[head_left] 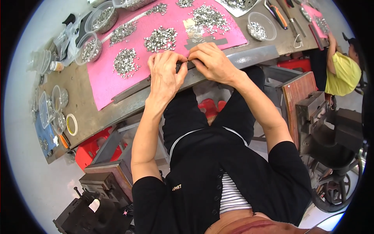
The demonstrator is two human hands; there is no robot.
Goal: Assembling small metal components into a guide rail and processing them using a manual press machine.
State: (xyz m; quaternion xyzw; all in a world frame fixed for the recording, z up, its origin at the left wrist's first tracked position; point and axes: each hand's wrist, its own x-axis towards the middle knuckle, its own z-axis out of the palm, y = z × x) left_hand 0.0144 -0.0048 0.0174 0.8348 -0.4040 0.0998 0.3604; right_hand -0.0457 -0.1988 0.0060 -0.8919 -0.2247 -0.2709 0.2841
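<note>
My left hand (165, 70) and my right hand (212, 62) meet at the near edge of the pink mat (102, 87). Thumb and forefinger of each are pinched together, with the fingertips almost touching. Something tiny and dark seems to sit between them, too small to name. Just beyond the fingers lies a pile of small silvery metal pieces (160, 39), with another metal pile (125, 63) to the left. Past my right hand are a grey strip (212, 41) and a larger heap of metal pieces (210, 18).
Clear plastic tubs of metal parts stand at left (89, 48) and right (261, 26). A tape roll (71, 124) lies at the left edge. Pliers (277, 15) and a hammer (290, 13) lie far right. A person in yellow (343, 74) sits beyond a vise (311, 111).
</note>
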